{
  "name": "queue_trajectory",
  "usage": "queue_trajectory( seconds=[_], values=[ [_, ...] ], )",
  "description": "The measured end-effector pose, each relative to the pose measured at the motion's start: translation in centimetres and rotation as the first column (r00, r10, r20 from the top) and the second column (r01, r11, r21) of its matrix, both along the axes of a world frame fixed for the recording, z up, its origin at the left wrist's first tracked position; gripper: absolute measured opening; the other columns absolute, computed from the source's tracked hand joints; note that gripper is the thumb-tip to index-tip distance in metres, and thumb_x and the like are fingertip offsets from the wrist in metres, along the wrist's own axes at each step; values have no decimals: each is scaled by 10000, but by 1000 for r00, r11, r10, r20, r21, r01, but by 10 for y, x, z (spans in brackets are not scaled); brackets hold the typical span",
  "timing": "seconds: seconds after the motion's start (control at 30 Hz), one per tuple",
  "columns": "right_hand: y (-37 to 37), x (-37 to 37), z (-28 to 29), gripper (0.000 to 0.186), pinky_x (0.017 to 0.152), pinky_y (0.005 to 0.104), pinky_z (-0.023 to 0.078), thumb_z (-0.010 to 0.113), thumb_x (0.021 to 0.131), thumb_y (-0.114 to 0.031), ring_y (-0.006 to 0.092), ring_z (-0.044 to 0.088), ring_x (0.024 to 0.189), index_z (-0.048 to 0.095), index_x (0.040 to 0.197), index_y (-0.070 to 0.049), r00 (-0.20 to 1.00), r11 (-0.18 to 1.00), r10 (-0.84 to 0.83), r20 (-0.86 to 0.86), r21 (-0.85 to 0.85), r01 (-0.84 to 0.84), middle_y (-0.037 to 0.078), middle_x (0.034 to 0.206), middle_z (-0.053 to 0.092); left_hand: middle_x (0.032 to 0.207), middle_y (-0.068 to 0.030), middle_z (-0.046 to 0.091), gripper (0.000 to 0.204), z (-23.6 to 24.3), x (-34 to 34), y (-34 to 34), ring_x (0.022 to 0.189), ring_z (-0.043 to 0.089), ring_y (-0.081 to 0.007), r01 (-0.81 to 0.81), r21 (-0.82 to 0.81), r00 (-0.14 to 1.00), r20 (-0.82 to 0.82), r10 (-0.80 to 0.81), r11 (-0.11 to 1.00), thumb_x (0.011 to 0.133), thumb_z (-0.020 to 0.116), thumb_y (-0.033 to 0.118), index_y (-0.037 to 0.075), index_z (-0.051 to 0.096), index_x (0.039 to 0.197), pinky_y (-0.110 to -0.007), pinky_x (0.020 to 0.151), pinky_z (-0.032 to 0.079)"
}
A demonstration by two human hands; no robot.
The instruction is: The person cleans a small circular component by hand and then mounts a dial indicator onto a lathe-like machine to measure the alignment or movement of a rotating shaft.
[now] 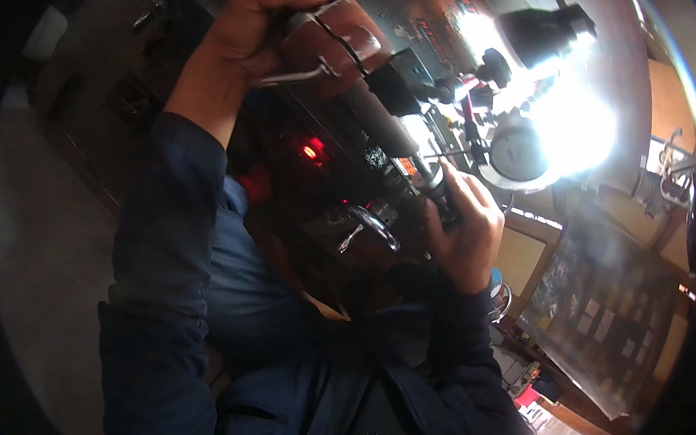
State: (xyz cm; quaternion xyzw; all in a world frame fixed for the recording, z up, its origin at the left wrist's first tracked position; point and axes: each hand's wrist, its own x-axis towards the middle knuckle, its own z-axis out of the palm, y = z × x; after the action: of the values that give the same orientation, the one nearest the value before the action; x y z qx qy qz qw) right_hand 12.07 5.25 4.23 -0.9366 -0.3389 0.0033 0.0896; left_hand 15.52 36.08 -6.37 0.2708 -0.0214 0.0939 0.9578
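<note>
My left hand (251,30) reaches up to a reddish-brown rounded machine part (315,51). Its fingers curl over the far edge, and the thumb presses the near side. A thin bent metal lever (299,74) crosses below that part. From there a grey-brown cylinder (378,119) slopes down to the right, past a black block (402,81). At its lower end my right hand (474,229) is closed round a dark cylindrical part with a metallic end (433,182); the fingers hide much of it. I cannot make out its exact kind.
A glaring work lamp (573,126) and a round grey fixture (519,151) stand right of the cylinder. Below are a chrome handwheel (374,226) and a red indicator light (312,149). Clear plastic sheeting (598,303) hangs at the right.
</note>
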Motion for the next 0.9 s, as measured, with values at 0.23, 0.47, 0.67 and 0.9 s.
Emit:
queue_trajectory(
  seconds=[0.23,0.47,0.67,0.9],
  values=[
    [-8,-1,-4,494,820,387,523,727,694,-95,336,658,915,650,1178,-28,994,997,53,97,51,-58,178,1011,673,871,10,597,238,3,4,11,872,633,-191,221,-14,955,-199,-219,975,772,671,78,123,577,985,-342,835,520],
    [-27,-20,22,479,1009,443,426,722,762,-167,381,583,1127,614,1203,-15,983,924,-79,165,382,10,204,1158,634,956,-87,670,177,17,-3,25,936,642,-226,12,107,964,-265,17,994,867,670,188,41,636,958,-359,830,526],
    [-207,-70,53,339,1004,398,428,518,971,-219,299,577,1175,615,1188,23,753,767,-615,234,401,502,162,1217,636,1048,-112,659,186,36,-12,3,964,635,-252,-70,150,949,-293,112,986,885,650,213,67,610,993,-403,847,522],
    [-409,-121,-23,396,854,324,461,410,1030,-284,194,596,965,586,1174,40,571,508,-735,-366,260,821,116,1064,644,892,-80,671,274,58,-16,-21,752,661,-216,-42,321,859,-472,198,946,870,634,305,71,607,1011,-330,672,525]
  ],
)
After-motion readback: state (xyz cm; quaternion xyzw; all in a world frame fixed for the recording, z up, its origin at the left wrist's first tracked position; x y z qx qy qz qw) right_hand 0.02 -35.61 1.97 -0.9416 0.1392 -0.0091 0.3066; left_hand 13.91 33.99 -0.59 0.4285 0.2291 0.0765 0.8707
